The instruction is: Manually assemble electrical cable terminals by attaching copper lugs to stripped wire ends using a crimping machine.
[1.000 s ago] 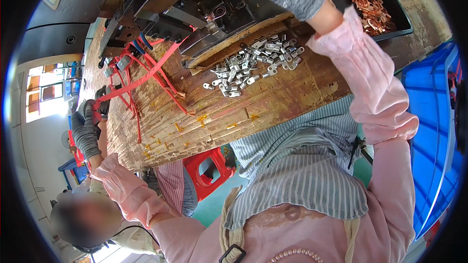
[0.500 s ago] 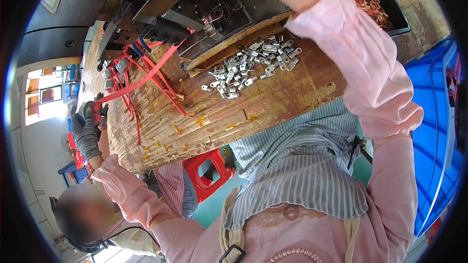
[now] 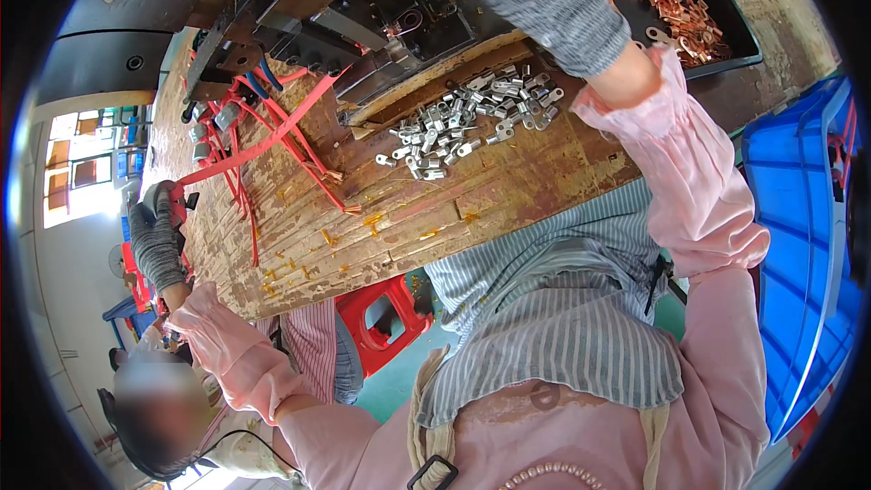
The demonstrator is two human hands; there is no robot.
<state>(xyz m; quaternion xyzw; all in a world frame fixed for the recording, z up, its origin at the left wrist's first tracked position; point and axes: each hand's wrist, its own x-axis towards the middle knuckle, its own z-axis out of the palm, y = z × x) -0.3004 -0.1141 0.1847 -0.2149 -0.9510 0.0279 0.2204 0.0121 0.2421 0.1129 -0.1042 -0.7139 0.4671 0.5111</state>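
My left hand (image 3: 156, 240), in a grey knit glove, is closed around the end of a red cable (image 3: 263, 147) at the table's left edge. That cable stretches from the hand to the dark metal press (image 3: 336, 27). At the top edge my right hand (image 3: 544, 4), gloved too, passes over the press's right side; its fingers are hidden beyond the picture. Below its wrist lies a pile of silver ring terminals (image 3: 463, 122) on the worn wooden table (image 3: 408, 218). More red wires (image 3: 313, 163) with bare copper ends hang beside the press.
A black tray (image 3: 739, 45) of copper terminals (image 3: 676, 9) stands at the far right. Blue crates (image 3: 798, 218) are to my right. A red stool (image 3: 386, 322) sits under the table edge. Another person (image 3: 163, 408) is at the lower left.
My right hand has moved from the left part of the press to the right, toward the tray, and its fingers have left the picture. My left hand keeps hold of the red cable.
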